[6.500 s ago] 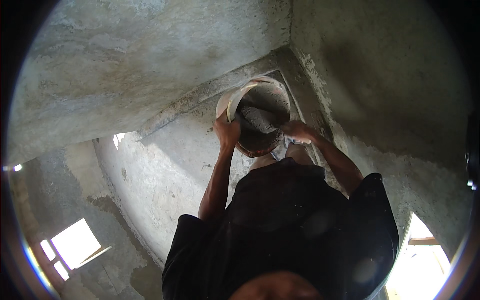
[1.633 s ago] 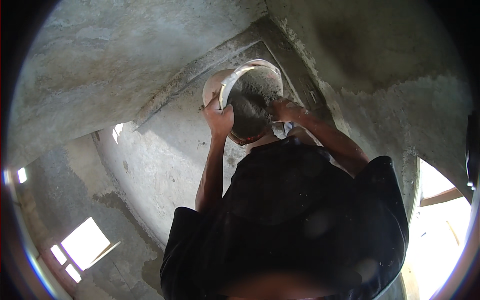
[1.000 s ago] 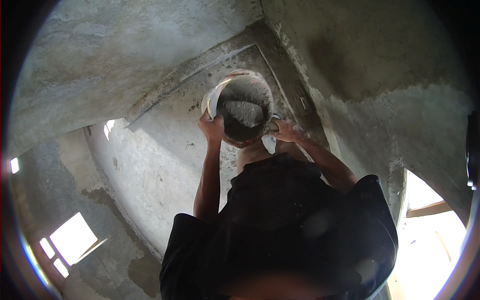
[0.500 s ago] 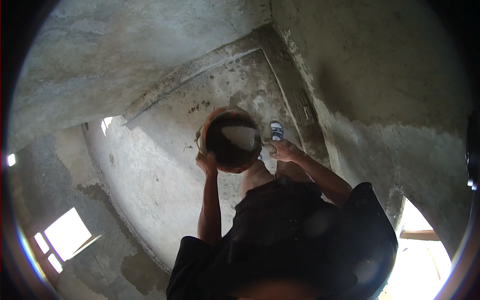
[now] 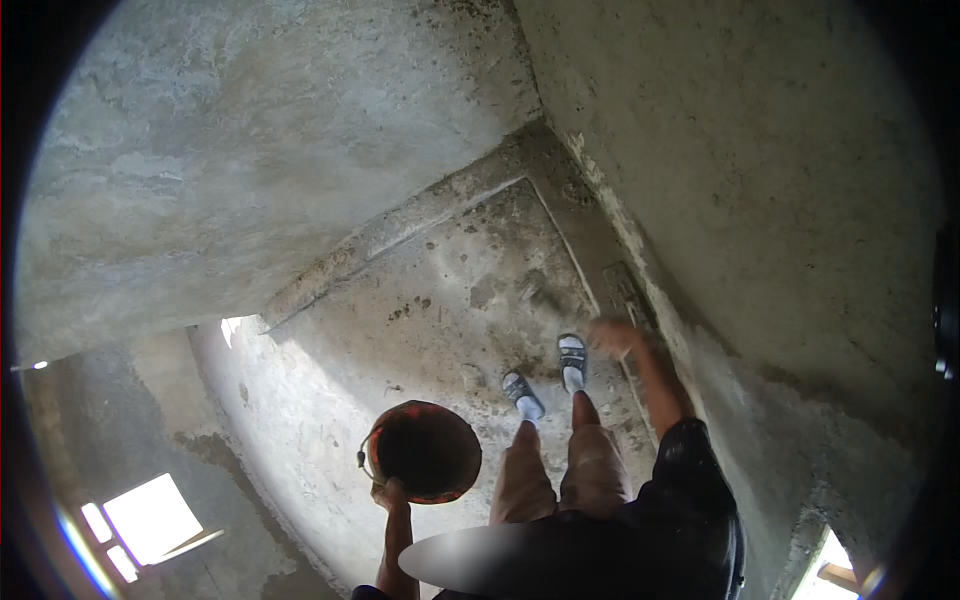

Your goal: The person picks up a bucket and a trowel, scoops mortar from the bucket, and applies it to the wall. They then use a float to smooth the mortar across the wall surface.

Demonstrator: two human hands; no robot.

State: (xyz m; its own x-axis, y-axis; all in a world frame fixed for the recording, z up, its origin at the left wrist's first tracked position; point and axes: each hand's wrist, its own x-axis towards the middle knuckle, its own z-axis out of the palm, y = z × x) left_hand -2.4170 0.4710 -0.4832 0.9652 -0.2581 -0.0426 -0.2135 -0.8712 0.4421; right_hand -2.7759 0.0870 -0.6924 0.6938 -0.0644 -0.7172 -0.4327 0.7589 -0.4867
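While the left hand (image 5: 392, 492) keeps its fingers clenched on the near-left edge of the bucket (image 5: 428, 424), I see that bucket low in the frame, left of centre, its dark mouth facing my camera and its reddish rim showing. The thin handle (image 5: 362, 458) hangs off its left side. Right of centre, the right hand (image 5: 614, 338) is smeared by blur, so I cannot tell whether its fingers are released or grasping anything. Just up and left of it I make out a blurred grey patch (image 5: 542, 290); whether it lies on the floor (image 5: 440, 340) or above it, I cannot tell. Two sandalled feet (image 5: 572, 356) stand near the frame's centre, below that hand. Rough grey walls (image 5: 250, 150) meet at upper centre.
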